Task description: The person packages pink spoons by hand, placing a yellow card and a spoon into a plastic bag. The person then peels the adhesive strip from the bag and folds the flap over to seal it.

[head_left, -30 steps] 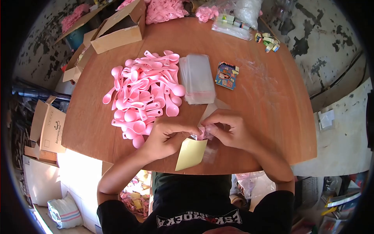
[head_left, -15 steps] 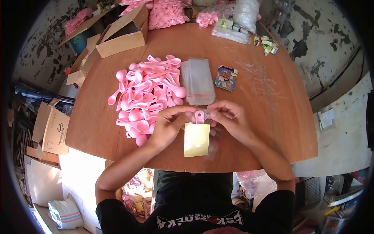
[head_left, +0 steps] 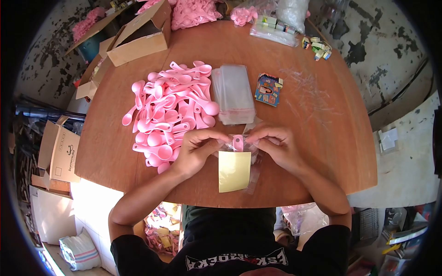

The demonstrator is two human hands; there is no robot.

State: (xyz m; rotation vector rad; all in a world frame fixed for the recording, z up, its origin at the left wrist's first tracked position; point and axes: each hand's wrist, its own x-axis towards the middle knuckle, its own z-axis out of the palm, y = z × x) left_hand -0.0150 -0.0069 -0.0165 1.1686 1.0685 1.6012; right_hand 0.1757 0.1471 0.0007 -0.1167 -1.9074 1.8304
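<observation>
Both hands pinch the upper part of a clear plastic bag point(head_left: 229, 148), my left hand point(head_left: 199, 149) at its left corner and my right hand point(head_left: 277, 143) at its right. Inside the bag are a yellow card point(head_left: 234, 171) and a pink measuring spoon point(head_left: 238, 143), whose handle end with a hole shows above the card; the rest of the spoon is hidden. Left of my left hand lies a heap of pink spoons point(head_left: 172, 102). Beyond the hands are a stack of clear bags point(head_left: 234, 92) and a small stack of blue printed cards point(head_left: 268, 89).
Thin plastic strips point(head_left: 311, 94) are scattered on the right of the wooden table point(head_left: 322, 152). An open cardboard box point(head_left: 138, 48), a bag of pink items point(head_left: 195, 14) and wrapped card bundles point(head_left: 274, 32) stand along the far edge. Below the table's front edge is a container of packed pieces point(head_left: 162, 227).
The bag with the card and spoon has come slightly nearer to my body, both hands still pinching its top. The camera view has shifted a little.
</observation>
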